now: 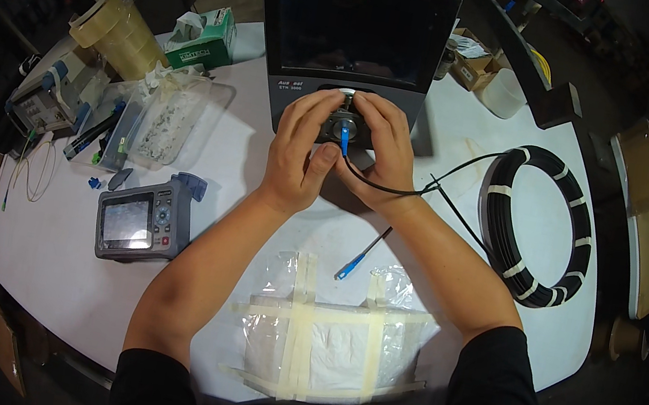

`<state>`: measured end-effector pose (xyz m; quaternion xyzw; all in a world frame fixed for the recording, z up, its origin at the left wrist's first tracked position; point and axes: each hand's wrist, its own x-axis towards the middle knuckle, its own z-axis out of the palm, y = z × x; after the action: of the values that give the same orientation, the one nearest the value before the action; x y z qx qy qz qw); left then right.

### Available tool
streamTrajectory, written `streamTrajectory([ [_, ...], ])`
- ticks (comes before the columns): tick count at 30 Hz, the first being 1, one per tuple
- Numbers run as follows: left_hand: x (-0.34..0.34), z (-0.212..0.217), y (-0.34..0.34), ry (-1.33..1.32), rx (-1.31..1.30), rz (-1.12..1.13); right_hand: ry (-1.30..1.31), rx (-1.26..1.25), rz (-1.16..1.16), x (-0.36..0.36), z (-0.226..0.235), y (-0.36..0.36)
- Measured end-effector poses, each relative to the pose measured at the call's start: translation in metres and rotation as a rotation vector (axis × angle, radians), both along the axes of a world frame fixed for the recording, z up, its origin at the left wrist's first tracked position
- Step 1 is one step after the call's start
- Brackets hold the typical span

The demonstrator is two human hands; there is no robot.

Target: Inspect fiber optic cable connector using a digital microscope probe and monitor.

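My left hand and my right hand meet at the round port at the base of a grey inspection device with a dark screen. Between the fingertips sits a blue fibre connector on a thin black cable, plugged at the port. My right fingers pinch the connector; my left fingers grip the round metal port part beside it. The cable runs right to a taped black cable coil. A second blue connector end lies loose on the white table below my wrists.
A grey handheld tester lies at the left. Behind it are clear plastic trays, a tissue box, tape rolls and a small instrument. A taped plastic bag sits near me. A white cup stands far right.
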<state>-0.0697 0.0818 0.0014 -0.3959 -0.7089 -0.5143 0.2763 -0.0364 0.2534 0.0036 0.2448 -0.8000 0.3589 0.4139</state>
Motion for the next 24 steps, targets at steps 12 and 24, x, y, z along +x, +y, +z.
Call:
streamTrajectory([
  [12, -0.0014, 0.0003, -0.0004, 0.021, -0.029, 0.01, 0.078, 0.075, 0.009, 0.0013, 0.0056, 0.0003],
  [24, -0.0025, -0.001, -0.0014, 0.032, -0.022, -0.01, 0.026, 0.031, -0.002, 0.0007, 0.0016, -0.0013],
])
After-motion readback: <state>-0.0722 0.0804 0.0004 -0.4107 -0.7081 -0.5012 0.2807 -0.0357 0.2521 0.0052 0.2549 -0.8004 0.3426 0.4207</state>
